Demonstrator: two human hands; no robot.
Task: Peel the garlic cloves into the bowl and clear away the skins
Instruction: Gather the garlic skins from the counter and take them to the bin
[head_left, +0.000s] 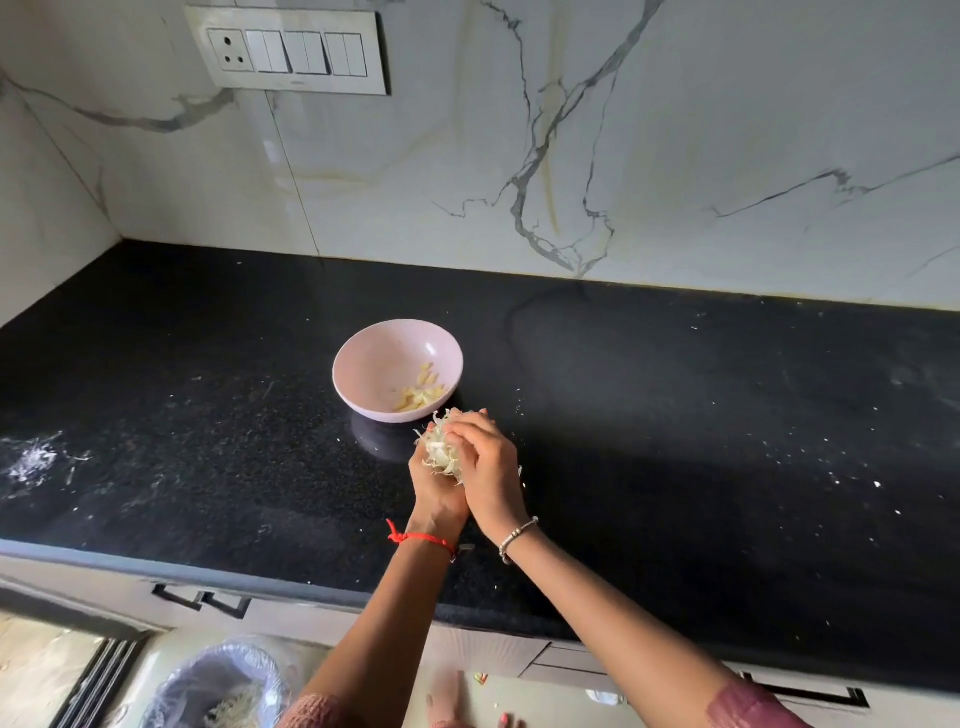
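Observation:
A pale pink bowl (363, 358) stands on the black counter, with several peeled garlic cloves (420, 396) lying in its right side. Just in front of the bowl, both my hands are cupped together round a bundle of papery garlic skins (440, 451). My left hand (435, 486) holds the bundle from below and the left. My right hand (485, 457) curls over it from the right. Loose strands of skin stick out between my fingers.
The black granite counter (675, 415) carries small white flecks on its right part and a whitish smear (36, 460) at the far left. A bin lined with a bag (218, 686), skins inside, stands on the floor below the counter edge. Marble wall behind.

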